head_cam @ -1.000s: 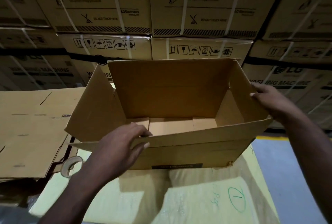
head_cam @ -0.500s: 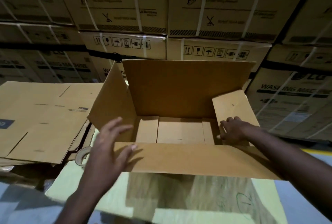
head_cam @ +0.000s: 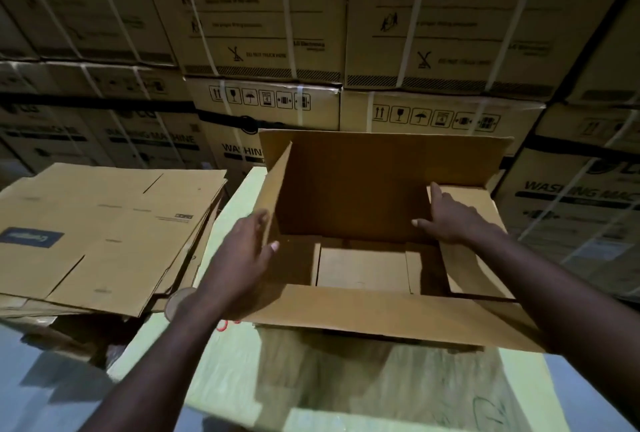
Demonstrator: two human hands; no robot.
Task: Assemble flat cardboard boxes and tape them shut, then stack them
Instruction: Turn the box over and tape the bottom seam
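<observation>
With the open box (head_cam: 363, 258) sitting dead ahead on the pale green table (head_cam: 221, 355), long axis left-right, each short end flap lies by its own hand: left hand (head_cam: 239, 258) open against the upright left flap, right hand (head_cam: 453, 220) spread flat on the folding right flap, neither gripping.

There is only one view, from a wide-angle camera on the person's head. It looks forward and down, from close above the open cardboard box (head_cam: 363, 223) on the pale tabletop (head_cam: 242, 362). Both forearms enter from the bottom edge. Further ahead it faces a wall of stacked cartons (head_cam: 263, 33), whose lines bend toward the edges of the frame.
</observation>
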